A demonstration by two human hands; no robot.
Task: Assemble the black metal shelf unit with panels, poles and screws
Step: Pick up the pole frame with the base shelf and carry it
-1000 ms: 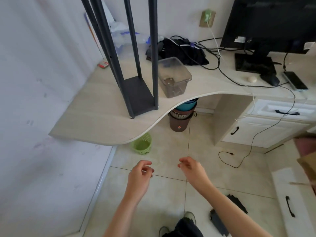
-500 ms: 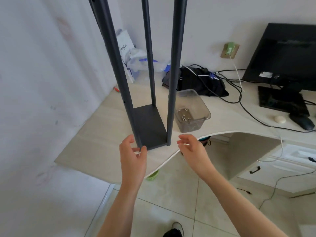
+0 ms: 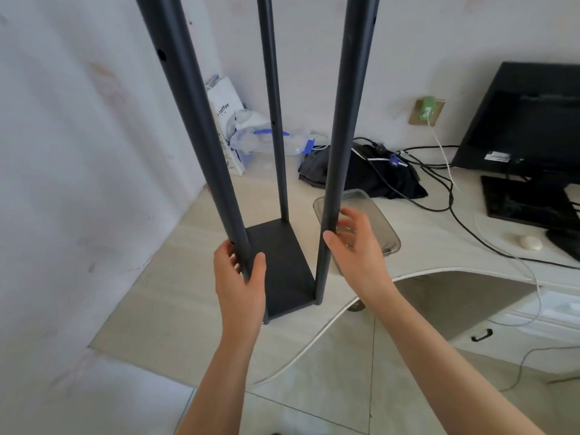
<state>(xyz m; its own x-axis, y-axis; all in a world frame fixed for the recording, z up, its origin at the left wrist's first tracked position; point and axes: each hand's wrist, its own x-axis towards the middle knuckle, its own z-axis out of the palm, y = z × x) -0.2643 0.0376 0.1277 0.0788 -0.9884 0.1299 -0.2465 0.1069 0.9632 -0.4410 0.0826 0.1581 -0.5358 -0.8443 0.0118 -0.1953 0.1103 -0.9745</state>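
Observation:
The black shelf unit stands upright on the pale desk (image 3: 169, 296): a black base panel (image 3: 282, 262) with tall dark poles rising out of view. My left hand (image 3: 240, 287) grips the front-left pole (image 3: 194, 120) low down, thumb and fingers curled round it. My right hand (image 3: 357, 255) is beside the front-right pole (image 3: 348, 105), thumb against it, fingers spread and not wrapped around. A back pole (image 3: 273, 120) rises behind. A fourth pole is hidden behind the front-left one. The screws lie in a clear plastic tub (image 3: 384, 227) just behind my right hand.
The unit stands close to the desk's curved front edge. Behind it are a white paper bag (image 3: 224, 114), plastic wrapping (image 3: 266, 139), a black bag (image 3: 376, 174) with cables, a monitor (image 3: 530, 120) and a mouse (image 3: 530, 241). The wall is at the left, with tiled floor below.
My view and both hands rose from over the floor to the shelf unit. My left hand closed round the front-left pole and my right hand reached the front-right pole.

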